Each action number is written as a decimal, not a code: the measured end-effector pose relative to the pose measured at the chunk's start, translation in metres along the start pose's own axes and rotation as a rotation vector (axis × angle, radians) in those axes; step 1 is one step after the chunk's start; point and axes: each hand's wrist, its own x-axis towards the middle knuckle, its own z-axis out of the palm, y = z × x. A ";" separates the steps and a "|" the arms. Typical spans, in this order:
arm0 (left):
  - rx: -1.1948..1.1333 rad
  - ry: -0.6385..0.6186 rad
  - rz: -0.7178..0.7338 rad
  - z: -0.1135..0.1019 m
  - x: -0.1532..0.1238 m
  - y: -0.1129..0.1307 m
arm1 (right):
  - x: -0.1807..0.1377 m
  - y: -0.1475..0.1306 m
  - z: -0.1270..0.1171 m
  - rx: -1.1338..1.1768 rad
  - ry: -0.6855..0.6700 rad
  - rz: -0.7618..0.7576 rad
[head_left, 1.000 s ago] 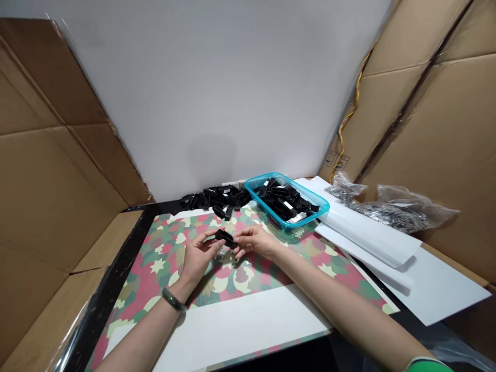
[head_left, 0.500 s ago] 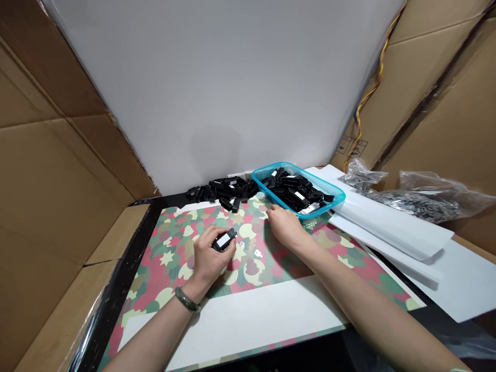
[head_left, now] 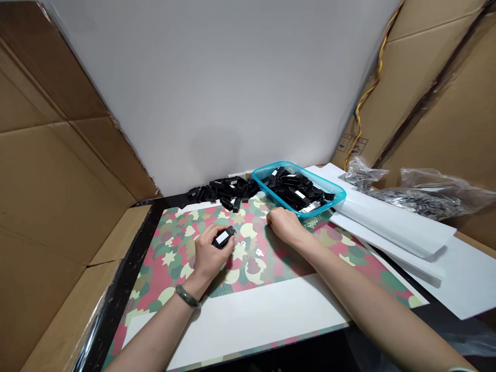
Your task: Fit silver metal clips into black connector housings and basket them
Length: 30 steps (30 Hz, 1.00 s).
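the black connector (head_left: 223,238) is now grasped by the left hand (head_left: 209,253) alone, fingers clenched, while the right hand (head_left: 284,226) is withdrawn, fingers released, onto the mat (head_left: 166,258) beside the blue basket (head_left: 327,207).

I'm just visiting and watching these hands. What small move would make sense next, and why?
Probably the right hand should pick up the small silver piece on the patterned mat. It lies close to that hand, while the left hand already grips a black connector with a white label.
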 end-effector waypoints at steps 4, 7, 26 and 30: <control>-0.054 -0.056 -0.014 0.000 0.000 0.000 | 0.006 0.008 0.008 0.188 0.013 -0.052; -0.098 -0.100 -0.044 -0.002 0.000 0.003 | 0.007 0.010 0.013 0.268 0.017 -0.095; -0.438 -0.129 -0.214 0.005 0.000 0.003 | -0.011 -0.032 0.008 1.394 0.160 -0.380; -0.435 -0.148 -0.200 0.005 -0.001 0.006 | -0.012 -0.042 0.019 1.508 0.047 -0.352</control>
